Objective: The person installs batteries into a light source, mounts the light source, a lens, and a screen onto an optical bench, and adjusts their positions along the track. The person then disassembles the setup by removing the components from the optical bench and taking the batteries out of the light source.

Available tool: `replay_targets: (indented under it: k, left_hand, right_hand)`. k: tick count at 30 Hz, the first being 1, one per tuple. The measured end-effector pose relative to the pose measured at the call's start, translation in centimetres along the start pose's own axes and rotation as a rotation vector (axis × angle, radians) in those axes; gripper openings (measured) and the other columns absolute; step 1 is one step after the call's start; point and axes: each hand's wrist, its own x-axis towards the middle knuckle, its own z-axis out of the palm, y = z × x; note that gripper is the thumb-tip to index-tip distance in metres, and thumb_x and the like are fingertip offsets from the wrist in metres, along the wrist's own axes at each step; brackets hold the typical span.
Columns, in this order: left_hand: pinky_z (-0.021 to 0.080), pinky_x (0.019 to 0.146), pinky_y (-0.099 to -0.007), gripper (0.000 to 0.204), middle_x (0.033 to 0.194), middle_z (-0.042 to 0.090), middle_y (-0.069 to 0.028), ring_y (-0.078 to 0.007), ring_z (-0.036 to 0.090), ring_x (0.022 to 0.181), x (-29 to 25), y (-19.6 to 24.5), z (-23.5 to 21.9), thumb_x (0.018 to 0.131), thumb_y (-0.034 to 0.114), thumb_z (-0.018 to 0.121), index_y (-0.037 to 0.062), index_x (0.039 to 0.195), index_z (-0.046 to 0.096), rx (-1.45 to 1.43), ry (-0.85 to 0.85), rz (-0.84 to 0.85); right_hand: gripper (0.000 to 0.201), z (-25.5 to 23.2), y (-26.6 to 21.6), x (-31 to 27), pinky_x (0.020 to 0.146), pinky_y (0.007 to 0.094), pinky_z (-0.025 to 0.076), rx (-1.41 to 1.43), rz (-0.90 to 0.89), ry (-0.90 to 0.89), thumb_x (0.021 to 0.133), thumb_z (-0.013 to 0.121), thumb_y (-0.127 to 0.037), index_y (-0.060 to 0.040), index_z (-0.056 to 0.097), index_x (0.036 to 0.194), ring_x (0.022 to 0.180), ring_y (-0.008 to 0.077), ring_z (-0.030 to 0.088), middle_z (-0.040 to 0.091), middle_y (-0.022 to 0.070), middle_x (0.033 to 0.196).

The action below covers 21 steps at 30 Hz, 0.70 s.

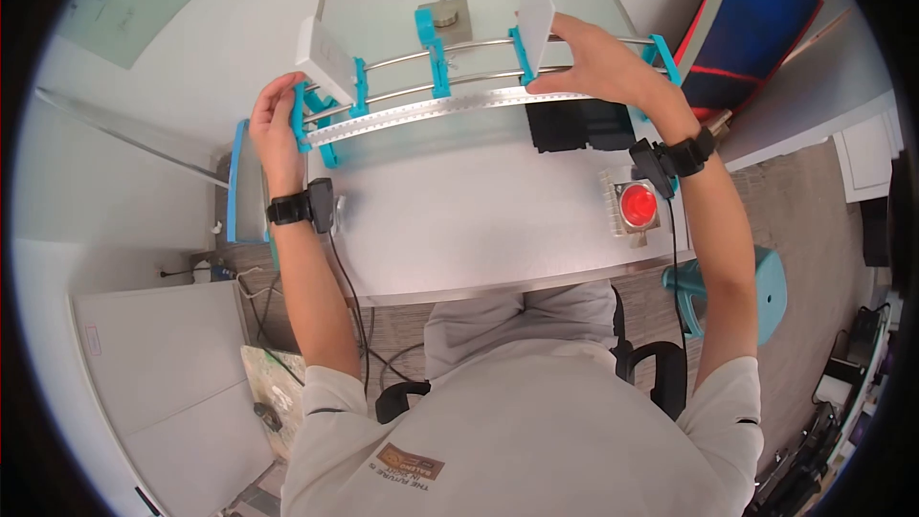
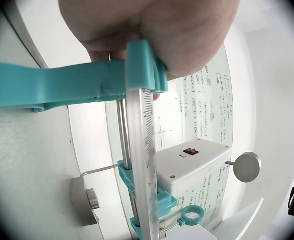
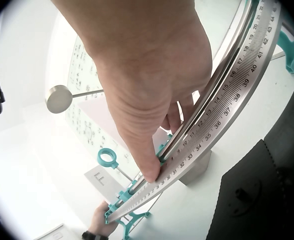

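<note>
An optical bench of two metal rods with a silver ruler [image 1: 412,115] lies across the table between my hands. My left hand [image 1: 276,139] grips the turquoise end bracket [image 2: 143,65] at the bench's left end. Beside it, a white box [image 2: 197,162] with a red switch sits on a slider; its face bears an F-shaped mark in the right wrist view. Midway along the rods is a turquoise ring holder [image 3: 107,157]. My right hand [image 1: 608,62] holds the slider [image 1: 523,56] carrying a white screen [image 1: 538,10], thumb in front and fingers behind.
Behind the bench stands a metal base [image 1: 448,21] with an upright rod. A flat black piece [image 1: 579,126] with a jagged edge lies under the bench's right half. Nearer me is a red round object [image 1: 638,204] in a metal mount. A turquoise stool [image 1: 769,292] stands right of the table.
</note>
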Motion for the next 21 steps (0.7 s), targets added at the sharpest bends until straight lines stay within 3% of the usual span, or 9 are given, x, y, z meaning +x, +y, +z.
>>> replay_targets:
  k: [21]
  left_hand:
    - [0.048, 0.098, -0.0271, 0.022, 0.118, 0.069, -0.0067, -0.0134, 0.062, 0.112, 0.1, -0.6, -0.4, 0.104, 0.003, 0.055, -0.0007, 0.122, 0.066, -0.045, -0.016, -0.009]
  right_hand:
    - [0.087, -0.8, 1.8, -1.2, 0.112, 0.0406, 0.045, -0.017, 0.013, -0.003, 0.079, 0.087, -0.035, 0.0009, 0.049, 0.147, 0.13, 0.0356, 0.055, 0.059, 0.0214, 0.139]
